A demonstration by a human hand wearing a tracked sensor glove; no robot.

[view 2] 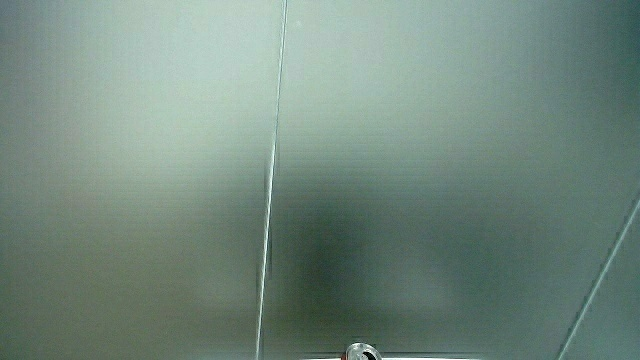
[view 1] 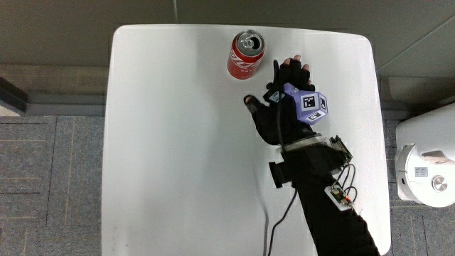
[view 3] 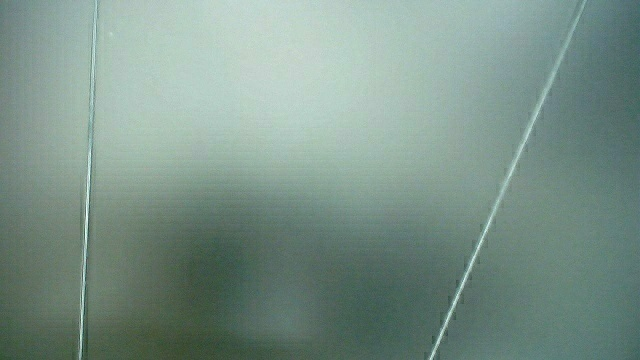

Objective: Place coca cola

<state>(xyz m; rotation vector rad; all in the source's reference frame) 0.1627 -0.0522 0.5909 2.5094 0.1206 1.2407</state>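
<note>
A red Coca-Cola can (view 1: 246,54) stands upright on the white table (view 1: 178,142), close to the table's edge farthest from the person. The hand (view 1: 277,92) lies just beside the can and a little nearer to the person, apart from it. Its fingers are spread and hold nothing. A purple patterned cube (view 1: 308,107) sits on the back of the hand, and a small device with wires is strapped to the forearm (view 1: 320,167). Both side views show mostly a pale wall; only the can's silver top (view 2: 362,352) peeks in a side view.
A black cable (view 1: 274,224) runs from the forearm across the table toward the person. A white round appliance (view 1: 425,167) stands on the grey carpet beside the table.
</note>
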